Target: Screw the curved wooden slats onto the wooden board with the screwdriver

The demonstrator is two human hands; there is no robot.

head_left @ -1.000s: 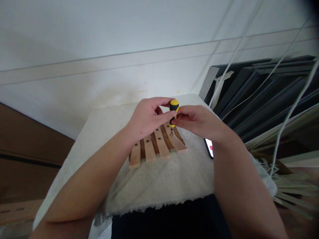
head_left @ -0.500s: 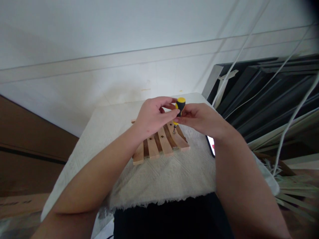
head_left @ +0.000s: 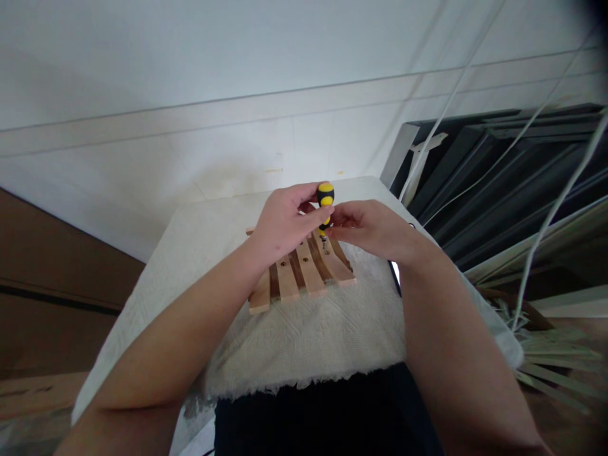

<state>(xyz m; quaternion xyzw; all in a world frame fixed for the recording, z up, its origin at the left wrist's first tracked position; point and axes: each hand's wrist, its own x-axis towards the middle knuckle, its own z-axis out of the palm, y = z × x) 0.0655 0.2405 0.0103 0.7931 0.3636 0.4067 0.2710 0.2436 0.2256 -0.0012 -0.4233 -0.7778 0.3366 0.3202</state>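
A short yellow and black screwdriver points down at a slatted wooden piece with pale slats, darker strips between them and several screw holes. My left hand has its thumb and fingers closed around the screwdriver handle from the left. On the handle's right side, my right hand is closed with its fingertips at the lower part of the handle; some fingers are hidden. The screwdriver's tip is close to a hole in the rightmost slat; whether it touches a screw I cannot tell.
A pale textured cloth covers the table. A phone lies partly hidden behind my right forearm. Dark panels lean at the right, with white cables hanging before them. A white wall stands behind the table.
The screwdriver has shifted left and tilted differently, its tip moving slightly up and left. My right hand has moved a little left with it. The view has shifted slightly.
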